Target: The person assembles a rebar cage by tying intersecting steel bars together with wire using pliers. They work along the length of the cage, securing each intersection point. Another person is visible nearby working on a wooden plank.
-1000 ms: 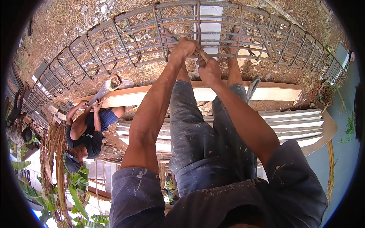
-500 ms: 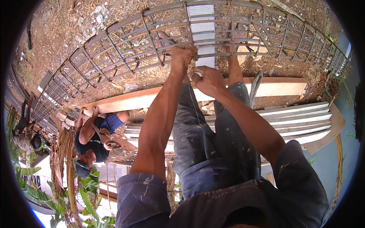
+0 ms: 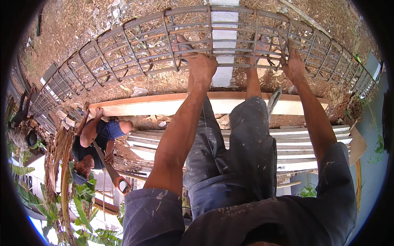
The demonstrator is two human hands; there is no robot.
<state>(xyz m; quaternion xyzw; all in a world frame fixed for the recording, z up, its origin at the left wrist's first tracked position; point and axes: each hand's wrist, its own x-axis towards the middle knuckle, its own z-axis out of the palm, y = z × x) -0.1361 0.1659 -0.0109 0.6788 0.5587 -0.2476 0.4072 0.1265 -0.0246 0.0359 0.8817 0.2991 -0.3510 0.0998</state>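
A long cage of rusty steel reinforcing bars (image 3: 135, 51), tied with square stirrups, stretches across in front of me. My left hand (image 3: 203, 67) is closed at the near lengthwise bar of the cage, roughly between my feet; the fingers' undersides are hidden. Farther right, my right hand (image 3: 294, 64) reaches to the cage with fingers extended, against a slanted stirrup (image 3: 283, 43). The thumb side is nearest the near bar. Both forearms are stretched forward over my dark, paint-spotted trousers.
A white strip (image 3: 223, 41) runs under the cage between my feet. Behind it lies a long wooden board (image 3: 160, 106), then several stacked planks (image 3: 312, 141). At left a co-worker (image 3: 92, 141) holds the board's end and a handsaw (image 3: 108, 170). A grey wall (image 3: 371, 135) stands at right.
My right hand has moved from beside the left hand out to the right, onto the cage. My left hand stays at the near bar. The co-worker's saw has tilted lower.
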